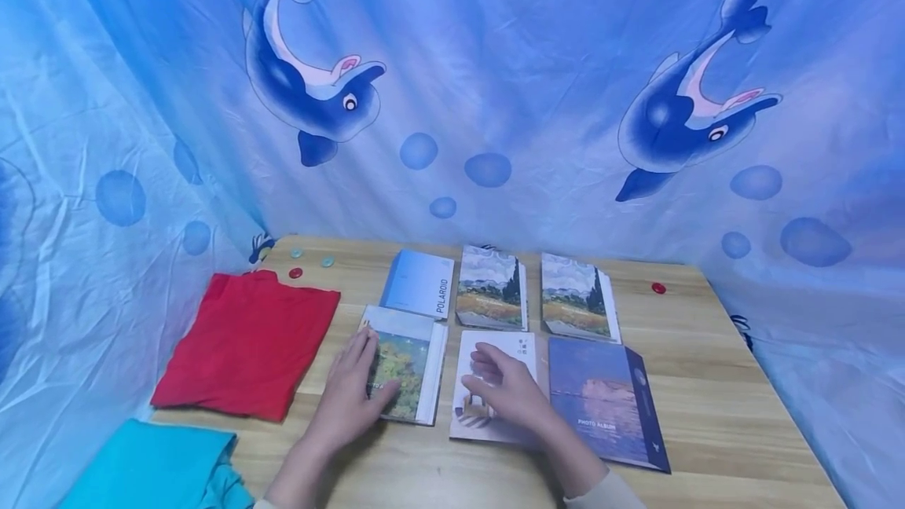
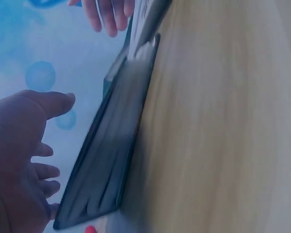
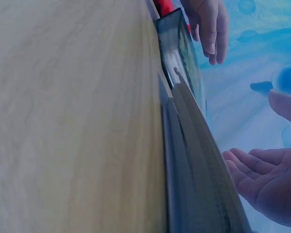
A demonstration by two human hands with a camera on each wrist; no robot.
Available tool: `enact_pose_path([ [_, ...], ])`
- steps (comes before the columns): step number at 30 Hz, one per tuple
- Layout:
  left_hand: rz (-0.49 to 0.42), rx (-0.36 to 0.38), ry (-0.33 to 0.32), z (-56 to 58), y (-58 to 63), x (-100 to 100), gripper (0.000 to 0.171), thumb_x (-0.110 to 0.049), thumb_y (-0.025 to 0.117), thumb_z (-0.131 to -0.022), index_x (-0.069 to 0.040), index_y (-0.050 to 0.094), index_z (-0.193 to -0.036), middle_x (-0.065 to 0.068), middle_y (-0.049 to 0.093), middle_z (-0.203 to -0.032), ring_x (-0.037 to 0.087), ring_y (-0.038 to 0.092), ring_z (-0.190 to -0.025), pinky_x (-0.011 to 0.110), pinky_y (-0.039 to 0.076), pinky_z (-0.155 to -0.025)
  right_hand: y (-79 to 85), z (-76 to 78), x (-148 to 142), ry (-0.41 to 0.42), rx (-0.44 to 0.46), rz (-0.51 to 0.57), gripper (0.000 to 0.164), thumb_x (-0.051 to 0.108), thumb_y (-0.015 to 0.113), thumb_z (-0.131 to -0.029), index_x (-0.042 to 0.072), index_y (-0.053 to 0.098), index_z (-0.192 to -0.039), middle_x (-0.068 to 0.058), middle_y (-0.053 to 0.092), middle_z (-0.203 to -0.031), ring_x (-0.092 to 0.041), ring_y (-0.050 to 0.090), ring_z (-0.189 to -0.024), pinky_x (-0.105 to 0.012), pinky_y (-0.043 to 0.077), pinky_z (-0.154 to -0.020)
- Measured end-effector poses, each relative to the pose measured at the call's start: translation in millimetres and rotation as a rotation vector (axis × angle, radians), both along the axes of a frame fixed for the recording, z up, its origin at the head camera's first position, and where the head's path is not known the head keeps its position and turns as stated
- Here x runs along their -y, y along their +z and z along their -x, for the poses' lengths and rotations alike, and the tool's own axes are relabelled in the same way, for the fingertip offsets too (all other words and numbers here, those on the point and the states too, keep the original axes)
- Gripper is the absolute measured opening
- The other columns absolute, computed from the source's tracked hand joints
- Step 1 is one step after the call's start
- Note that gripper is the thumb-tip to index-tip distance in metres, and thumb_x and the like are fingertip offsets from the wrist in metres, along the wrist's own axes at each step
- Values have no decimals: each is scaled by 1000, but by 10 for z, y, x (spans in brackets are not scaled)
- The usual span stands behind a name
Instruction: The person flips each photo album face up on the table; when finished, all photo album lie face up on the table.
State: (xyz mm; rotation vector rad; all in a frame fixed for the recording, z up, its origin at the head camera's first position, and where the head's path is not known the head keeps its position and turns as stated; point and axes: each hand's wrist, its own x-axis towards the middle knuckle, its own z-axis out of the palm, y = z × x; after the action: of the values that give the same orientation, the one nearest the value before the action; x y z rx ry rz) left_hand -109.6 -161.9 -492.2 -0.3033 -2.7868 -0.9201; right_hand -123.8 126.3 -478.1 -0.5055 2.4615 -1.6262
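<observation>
My left hand (image 1: 348,395) is over the left side of a photo album with a green tree painting (image 1: 406,368) on its cover. In the left wrist view its fingers are loosely spread beside the thick album (image 2: 102,145), without gripping it; I cannot tell whether a fingertip touches. My right hand (image 1: 514,393) hovers over a white album with a chair picture (image 1: 488,352), its fingers relaxed and slightly bent. A gap shows between the right palm (image 3: 269,177) and the album below in the right wrist view. A purple-blue sea-painting album (image 1: 594,399) lies to its right.
Behind lie a blue Polaroid album (image 1: 417,285) and two matching landscape albums, one in the middle (image 1: 488,289) and one at right (image 1: 576,297). Folded red cloth (image 1: 247,344) and teal cloth (image 1: 155,466) lie at left. A red button (image 1: 659,288) sits far right.
</observation>
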Motion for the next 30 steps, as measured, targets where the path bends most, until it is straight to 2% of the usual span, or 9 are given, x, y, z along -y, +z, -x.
enact_pose_path([
  [4, -16, -53, -53, -1, 12, -143, 84, -37, 77, -89, 1, 39, -153, 20, 28, -163, 42, 23, -150, 64, 20, -119, 18, -21, -77, -64, -26, 20, 68, 30, 72, -95, -3, 45, -148, -22, 60, -137, -38, 59, -125, -52, 46, -108],
  [10, -72, -39, -135, 0, 29, -337, 81, -38, 76, -90, -4, 40, -154, 15, 28, -164, 39, 25, -150, 63, 24, -117, 70, -48, -185, -166, -96, 14, 65, 24, 76, -93, 0, 49, -147, -17, 61, -137, -33, 58, -126, -48, 45, -109],
  [15, -88, -35, -201, 1, 26, -442, 81, -39, 77, -90, -5, 41, -154, 15, 27, -165, 39, 24, -150, 62, 23, -118, 90, -95, -297, -192, -171, 3, 67, 22, 77, -91, -2, 48, -147, -18, 60, -138, -35, 57, -128, -49, 45, -109],
  [23, -98, 8, -272, -16, -30, -622, 84, -47, 73, -90, -6, 40, -155, 14, 26, -165, 36, 23, -151, 59, 22, -119, 67, -162, -503, -266, -163, -126, 74, 32, 77, -91, 3, 46, -150, -15, 57, -144, -34, 55, -131, -49, 45, -109],
  [30, -97, -4, -316, -75, -112, -798, 84, -50, 70, -91, -6, 39, -156, 14, 28, -164, 37, 26, -150, 62, 23, -118, -29, -188, -618, -289, -180, -243, 82, 36, 77, -90, 5, 39, -155, -20, 53, -146, -41, 51, -133, -55, 41, -111],
])
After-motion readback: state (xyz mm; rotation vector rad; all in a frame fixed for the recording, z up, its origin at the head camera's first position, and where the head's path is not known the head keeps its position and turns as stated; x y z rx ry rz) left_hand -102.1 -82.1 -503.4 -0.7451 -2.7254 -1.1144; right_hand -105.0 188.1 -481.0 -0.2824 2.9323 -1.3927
